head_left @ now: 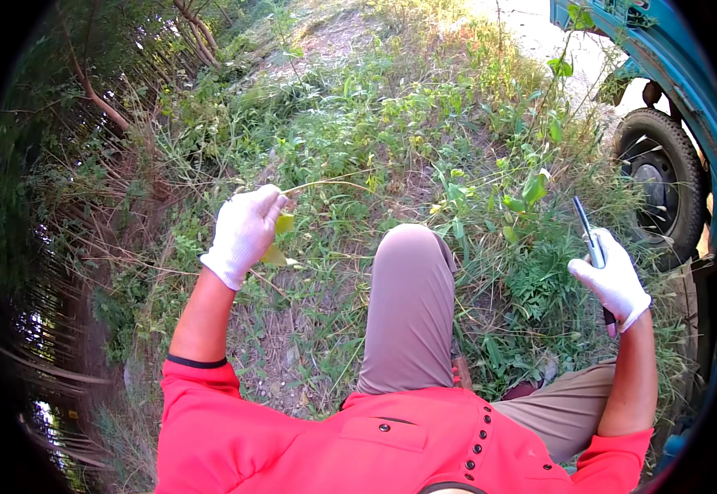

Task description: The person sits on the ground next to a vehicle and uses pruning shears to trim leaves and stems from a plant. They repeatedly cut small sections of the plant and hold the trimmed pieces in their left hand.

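My left hand (248, 227), in a white knit glove, is closed around a thin plant stem (327, 183). The stem's tip reaches out to the right over the weeds, and a yellow-green leaf (275, 254) hangs below my fingers. On the right, my gloved right hand (611, 275) grips a metal hand tool (592, 241) with a narrow blade pointing up and away. Its dark handle end shows beneath the wrist; the grip itself is mostly hidden, so its exact kind is unclear. The two hands are wide apart, on either side of my raised knee (411, 296).
Weeds and grass (333, 148) cover the ground ahead. A blue vehicle (661, 62) with a tyre (667, 179) stands close on the right. Leafy tall stems (534, 188) rise near my right hand. Brush and a slanting branch (102, 105) line the left side.
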Motion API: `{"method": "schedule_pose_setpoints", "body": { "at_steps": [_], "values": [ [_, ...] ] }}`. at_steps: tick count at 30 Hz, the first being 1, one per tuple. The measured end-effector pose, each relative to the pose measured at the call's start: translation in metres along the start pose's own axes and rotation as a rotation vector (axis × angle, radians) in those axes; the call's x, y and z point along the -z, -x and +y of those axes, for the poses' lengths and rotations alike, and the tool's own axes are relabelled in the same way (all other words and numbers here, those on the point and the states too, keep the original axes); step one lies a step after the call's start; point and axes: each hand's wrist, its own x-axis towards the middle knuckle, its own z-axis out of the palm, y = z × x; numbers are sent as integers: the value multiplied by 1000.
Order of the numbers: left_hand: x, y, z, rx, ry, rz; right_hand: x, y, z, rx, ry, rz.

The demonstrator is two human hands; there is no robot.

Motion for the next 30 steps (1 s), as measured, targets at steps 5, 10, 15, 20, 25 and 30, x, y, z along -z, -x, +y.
{"method": "schedule_pose_setpoints", "body": {
  "at_steps": [5, 10, 15, 20, 25, 30],
  "values": [
    [-14, 13, -20, 42, 4, 38, -26, -27, -24, 22, 110, -131],
    [-17, 23, -34, 63, 21, 69, -81, -76, -96, 170, 389, -216],
    [-19, 22, -43, 47, 38, 69, -168, -150, -145, 424, 763, -132],
    [-16, 17, -50, -20, 23, 43, -259, -210, -155, 541, 953, 3],
    [-14, 13, -54, -47, 18, 15, -320, -256, -152, 511, 974, -96],
    [-11, 12, -57, -67, 0, -34, -353, -280, -148, 592, 988, -62]
  ]
}}
